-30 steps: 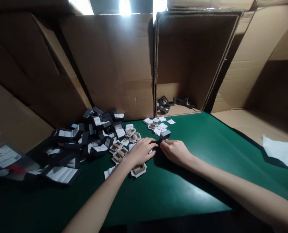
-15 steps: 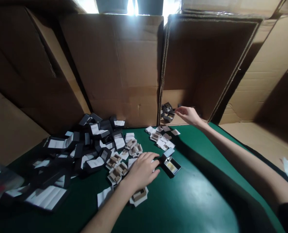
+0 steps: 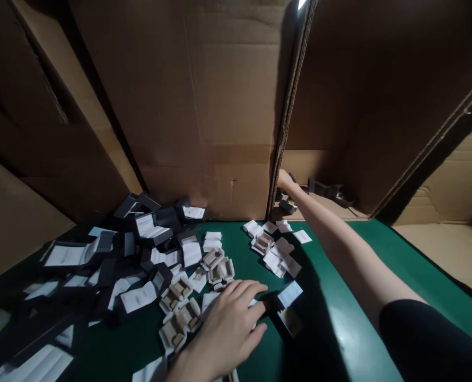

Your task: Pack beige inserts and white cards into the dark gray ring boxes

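My left hand point(image 3: 227, 323) lies flat on the green table point(image 3: 339, 339), fingers spread over small white and tan inserts point(image 3: 182, 305). Just right of its fingertips sits an open small dark box point(image 3: 287, 307) with a white-lined lid. My right arm stretches forward into the cardboard box lying on its side point(image 3: 379, 106). My right hand point(image 3: 284, 180) is at that box's left inner edge, among dark pieces point(image 3: 327, 190) on its floor; its fingers are hidden behind the box wall.
A heap of dark open boxes with white linings point(image 3: 112, 265) covers the left of the table. Loose white cards and inserts point(image 3: 276, 249) lie near the carton mouth. Tall cardboard cartons point(image 3: 204, 106) wall the back and left. Brown cardboard point(image 3: 446, 249) lies at right.
My right hand left the small dark box on the table and reached forward into the side-lying carton. The view has moved closer and lower. My left hand stayed on the inserts.
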The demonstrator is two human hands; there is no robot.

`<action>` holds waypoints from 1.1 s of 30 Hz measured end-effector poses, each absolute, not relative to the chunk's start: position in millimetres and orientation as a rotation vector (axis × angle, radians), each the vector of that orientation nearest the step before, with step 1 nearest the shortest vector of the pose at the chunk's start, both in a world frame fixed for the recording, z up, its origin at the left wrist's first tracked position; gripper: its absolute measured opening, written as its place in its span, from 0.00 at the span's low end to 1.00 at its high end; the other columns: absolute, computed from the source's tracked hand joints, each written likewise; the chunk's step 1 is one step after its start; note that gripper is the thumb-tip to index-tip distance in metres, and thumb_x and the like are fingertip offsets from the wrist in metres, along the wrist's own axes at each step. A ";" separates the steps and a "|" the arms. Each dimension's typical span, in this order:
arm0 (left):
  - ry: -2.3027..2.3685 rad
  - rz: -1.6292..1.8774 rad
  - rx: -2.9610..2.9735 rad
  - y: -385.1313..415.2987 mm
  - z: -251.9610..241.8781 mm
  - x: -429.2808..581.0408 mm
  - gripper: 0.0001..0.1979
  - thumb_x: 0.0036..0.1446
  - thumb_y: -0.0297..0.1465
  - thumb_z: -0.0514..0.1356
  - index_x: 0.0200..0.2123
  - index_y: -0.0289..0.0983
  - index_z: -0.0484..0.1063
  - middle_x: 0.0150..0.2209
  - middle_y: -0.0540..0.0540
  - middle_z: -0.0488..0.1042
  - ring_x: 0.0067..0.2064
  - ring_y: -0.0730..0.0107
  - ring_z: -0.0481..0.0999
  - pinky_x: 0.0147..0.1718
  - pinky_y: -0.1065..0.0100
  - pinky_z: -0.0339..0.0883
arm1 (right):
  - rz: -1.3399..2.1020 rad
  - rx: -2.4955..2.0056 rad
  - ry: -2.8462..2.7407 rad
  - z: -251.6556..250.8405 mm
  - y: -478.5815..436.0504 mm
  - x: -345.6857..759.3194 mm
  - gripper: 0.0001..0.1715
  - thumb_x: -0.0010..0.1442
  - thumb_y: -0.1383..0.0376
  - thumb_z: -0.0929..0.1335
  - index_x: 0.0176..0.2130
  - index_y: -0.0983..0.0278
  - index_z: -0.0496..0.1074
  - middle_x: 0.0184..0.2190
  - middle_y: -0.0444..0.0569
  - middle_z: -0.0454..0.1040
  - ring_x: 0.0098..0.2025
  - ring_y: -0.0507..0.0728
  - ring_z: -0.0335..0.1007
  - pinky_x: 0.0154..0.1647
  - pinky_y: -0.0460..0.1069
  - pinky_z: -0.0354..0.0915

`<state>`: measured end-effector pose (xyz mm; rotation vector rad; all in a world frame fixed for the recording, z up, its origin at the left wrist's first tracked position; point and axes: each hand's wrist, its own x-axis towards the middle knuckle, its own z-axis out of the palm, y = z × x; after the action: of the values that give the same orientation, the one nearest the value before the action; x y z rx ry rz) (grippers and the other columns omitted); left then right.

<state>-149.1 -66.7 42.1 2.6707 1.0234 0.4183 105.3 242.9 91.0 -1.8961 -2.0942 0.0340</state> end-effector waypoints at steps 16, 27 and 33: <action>1.016 0.422 2.700 -64.2 39.0 -149.0 0.06 0.57 0.30 0.56 0.38 0.42 0.72 0.55 0.49 0.68 0.56 0.57 0.67 0.52 0.53 0.68 | 0.152 -1.781 -2.498 82.3 135.4 173.1 0.17 0.47 0.59 0.71 0.40 0.59 0.75 0.34 0.49 0.78 0.36 0.59 0.73 0.32 0.48 0.64; 1.021 0.407 2.731 -61.5 36.5 -149.3 0.07 0.57 0.30 0.55 0.38 0.43 0.72 0.56 0.49 0.68 0.55 0.56 0.68 0.49 0.52 0.71 | 0.534 -1.772 -2.617 96.4 -5.6 245.7 0.22 0.52 0.50 0.70 0.47 0.52 0.74 0.40 0.49 0.79 0.36 0.59 0.77 0.32 0.50 0.72; 0.995 0.413 2.765 -60.9 38.4 -148.5 0.06 0.57 0.30 0.56 0.37 0.41 0.72 0.55 0.49 0.69 0.55 0.55 0.69 0.48 0.53 0.71 | 0.376 -1.553 -2.457 120.2 80.8 220.8 0.28 0.58 0.47 0.64 0.52 0.58 0.70 0.51 0.51 0.73 0.47 0.60 0.72 0.44 0.54 0.70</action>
<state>-148.5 -60.9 38.4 2.7655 0.9946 0.4131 220.8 80.8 120.2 -1.5526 -2.4570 0.3757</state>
